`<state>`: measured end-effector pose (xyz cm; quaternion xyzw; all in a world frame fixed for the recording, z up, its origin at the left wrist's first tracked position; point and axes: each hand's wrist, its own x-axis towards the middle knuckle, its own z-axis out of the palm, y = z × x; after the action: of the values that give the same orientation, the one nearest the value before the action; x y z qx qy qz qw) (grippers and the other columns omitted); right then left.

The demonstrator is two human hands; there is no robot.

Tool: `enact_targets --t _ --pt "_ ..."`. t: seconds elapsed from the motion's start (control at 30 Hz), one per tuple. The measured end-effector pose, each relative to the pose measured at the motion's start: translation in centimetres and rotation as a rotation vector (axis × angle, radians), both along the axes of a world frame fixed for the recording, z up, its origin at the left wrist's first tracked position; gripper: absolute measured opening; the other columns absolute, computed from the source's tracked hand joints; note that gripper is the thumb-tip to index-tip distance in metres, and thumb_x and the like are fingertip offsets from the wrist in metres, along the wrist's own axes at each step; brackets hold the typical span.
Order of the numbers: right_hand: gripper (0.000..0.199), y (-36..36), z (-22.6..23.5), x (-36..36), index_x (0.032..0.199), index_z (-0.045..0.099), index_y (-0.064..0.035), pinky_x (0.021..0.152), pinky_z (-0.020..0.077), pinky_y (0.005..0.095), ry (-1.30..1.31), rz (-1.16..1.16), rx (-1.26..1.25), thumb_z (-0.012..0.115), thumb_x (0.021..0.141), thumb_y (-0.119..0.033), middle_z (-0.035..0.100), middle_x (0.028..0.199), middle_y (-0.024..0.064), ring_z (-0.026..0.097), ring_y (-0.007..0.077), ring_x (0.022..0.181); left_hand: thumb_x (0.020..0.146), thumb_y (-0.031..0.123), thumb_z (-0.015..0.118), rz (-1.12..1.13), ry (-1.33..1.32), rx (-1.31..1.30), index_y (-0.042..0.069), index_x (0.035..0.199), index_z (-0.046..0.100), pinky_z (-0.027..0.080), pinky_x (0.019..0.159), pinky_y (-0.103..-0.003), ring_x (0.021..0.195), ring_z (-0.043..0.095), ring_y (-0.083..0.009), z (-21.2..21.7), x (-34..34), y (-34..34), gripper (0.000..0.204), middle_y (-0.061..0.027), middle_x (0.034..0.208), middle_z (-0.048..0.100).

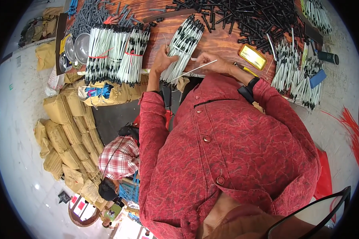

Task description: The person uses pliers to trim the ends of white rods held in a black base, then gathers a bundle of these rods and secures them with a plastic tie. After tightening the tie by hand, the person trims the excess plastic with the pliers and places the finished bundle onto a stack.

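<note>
A bundle of slim white rods with black fittings (186, 40) lies tilted on the wooden table in front of me. My left hand (162, 59) is closed around the bundle's left side, thumb across the rods. Just right of the bundle, my right hand (216, 62) has its fingers curled together at a thin white strip (199, 68). This strip slants down leftward across the bundle's lower end. The right fingertips are partly hidden, and I cannot tell what kind of strip it is.
Tied bundles of similar rods (117, 53) stand at the left, with more loose rods (287, 59) at the right. Black plastic parts (263, 20) and grey ones (97, 18) are heaped behind. A yellow box (252, 56) is right of my hand. Another person (119, 159) and brown sacks (68, 131) are left.
</note>
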<state>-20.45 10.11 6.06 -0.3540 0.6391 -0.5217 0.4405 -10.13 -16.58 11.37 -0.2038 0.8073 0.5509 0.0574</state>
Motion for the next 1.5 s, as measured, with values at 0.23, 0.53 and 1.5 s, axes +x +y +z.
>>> enact_targets --t 0.23,0.53,1.5 --pt "0.021 -2.9 3.9 0.6 0.113 0.064 -0.004 0.08 0.0512 0.0271 -0.293 -0.072 -0.139 0.06 0.097 -0.016 0.064 0.105 0.003 0.061 0.011 0.087 0.068 0.021 0.081 0.064 -0.038 0.204 -0.001 0.109 0.052 0.043 0.078 -0.027 0.086 0.046 -0.0143 -1.9 0.3 -1.3 0.055 -0.0015 0.093 0.047" --pt "0.021 -2.8 3.8 0.7 0.114 0.063 -0.0033 0.087 0.0479 0.027 -0.25 -0.186 -0.034 0.057 0.099 -0.016 0.06 0.104 0.0018 0.056 0.0095 0.093 0.07 0.028 0.081 -0.007 -0.057 0.132 0.0 0.105 0.046 0.043 0.082 -0.03 0.091 0.047 -0.0178 -0.8 -0.1 -0.8 0.057 -0.0049 0.097 0.046" --pt "0.025 -10.9 2.2 0.7 0.081 0.062 -0.0042 0.063 0.0463 0.034 0.18 -0.516 0.099 0.074 0.081 -0.026 0.061 0.073 0.0071 0.058 0.0168 0.069 0.065 0.049 0.087 -0.107 -0.067 -0.083 0.001 0.134 0.049 0.047 0.093 -0.042 0.113 0.056 -0.0271 1.0 0.5 -2.1 0.092 -0.017 0.128 0.054"
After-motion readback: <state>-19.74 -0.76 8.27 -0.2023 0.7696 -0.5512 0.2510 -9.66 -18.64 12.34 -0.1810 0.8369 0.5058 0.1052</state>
